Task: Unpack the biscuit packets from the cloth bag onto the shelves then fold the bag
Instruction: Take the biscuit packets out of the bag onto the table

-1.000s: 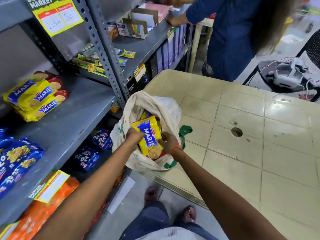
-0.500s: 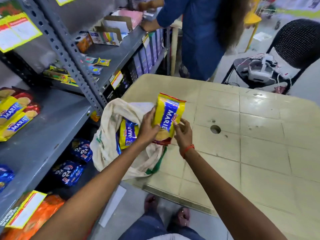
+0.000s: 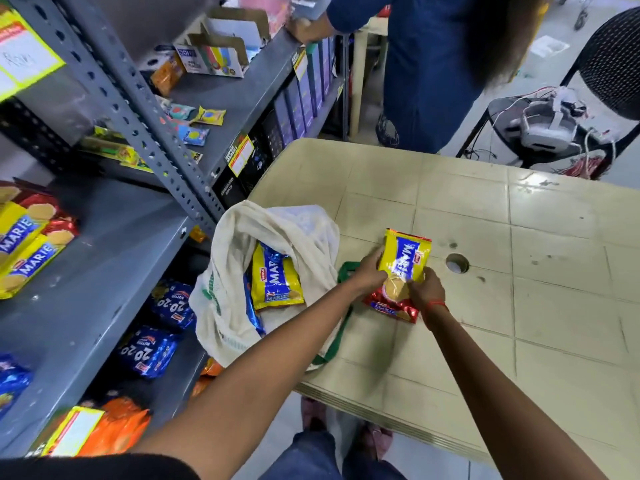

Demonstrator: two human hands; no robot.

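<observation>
Head view, centre of frame: one yellow Marie biscuit packet (image 3: 403, 268), held over the beige counter (image 3: 519, 237) right of the bag. Left hand (image 3: 372, 273) grip grasping the packet's left edge; right hand (image 3: 425, 289) grip grasping its lower right, red thread at the wrist. Cloth bag (image 3: 242, 265), cream with green handles, lying open at the counter's left edge, second Marie packet (image 3: 277, 282) inside its mouth. Grey shelf (image 3: 114, 258), left of frame: stacked Marie packets (image 3: 27, 240) at far left. Lower shelf: blue 20-20 packets (image 3: 162, 323).
</observation>
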